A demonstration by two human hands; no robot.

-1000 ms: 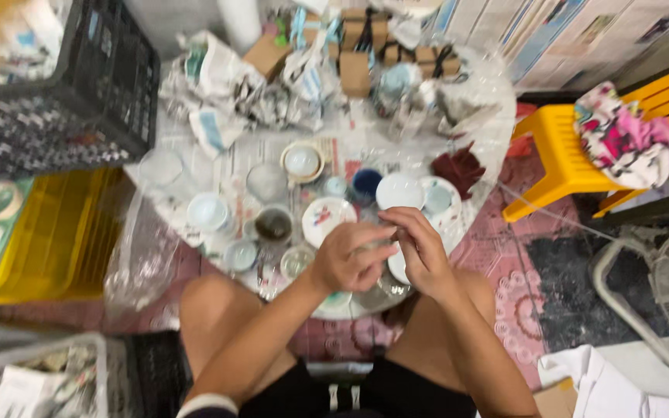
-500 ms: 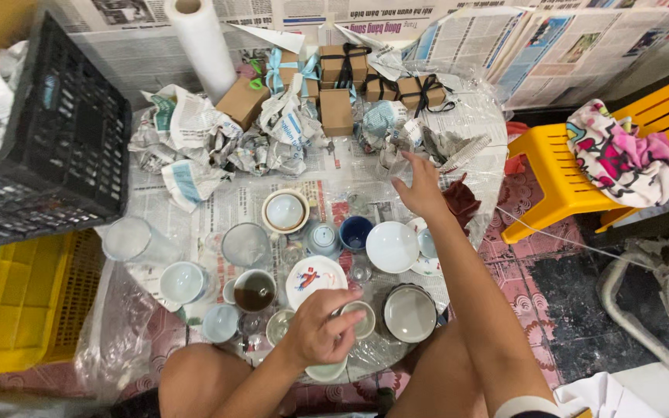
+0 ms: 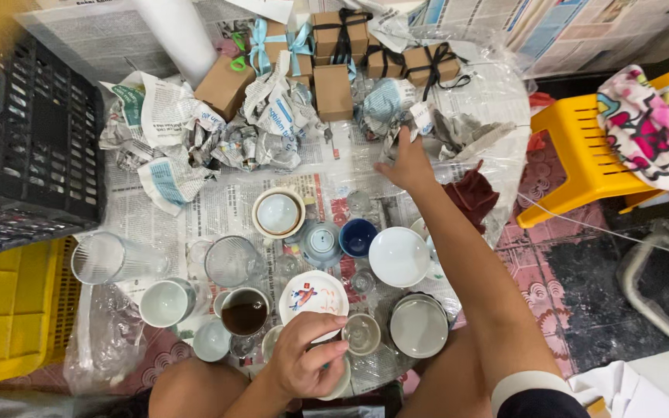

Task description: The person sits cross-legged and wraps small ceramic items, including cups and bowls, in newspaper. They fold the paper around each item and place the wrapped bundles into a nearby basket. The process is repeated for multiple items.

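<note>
My left hand (image 3: 306, 361) is curled over a small dish at the near edge of the round table (image 3: 505, 101), its fingers on the rim next to a small clear glass cup (image 3: 363, 333). Just above it lies a white saucer with a red and blue painted figure (image 3: 315, 296). My right hand (image 3: 406, 166) reaches far across the table and grips a piece of crumpled newspaper (image 3: 410, 122) near the back. Cups, bowls and glasses stand between my two hands, among them a white bowl (image 3: 399, 255) and a dark blue cup (image 3: 358, 236).
Several brown gift boxes with ribbons (image 3: 334, 89) and balls of crumpled newspaper (image 3: 168, 116) fill the table's far side. A black plastic crate (image 3: 25, 147) and a yellow crate (image 3: 9, 310) stand at the left. A yellow stool with a flowered cloth (image 3: 644, 124) is at the right.
My right hand has left the dishes by my left hand and stretched to the far side onto the crumpled newspaper. My left hand stays on the small dish. The view has tilted up.
</note>
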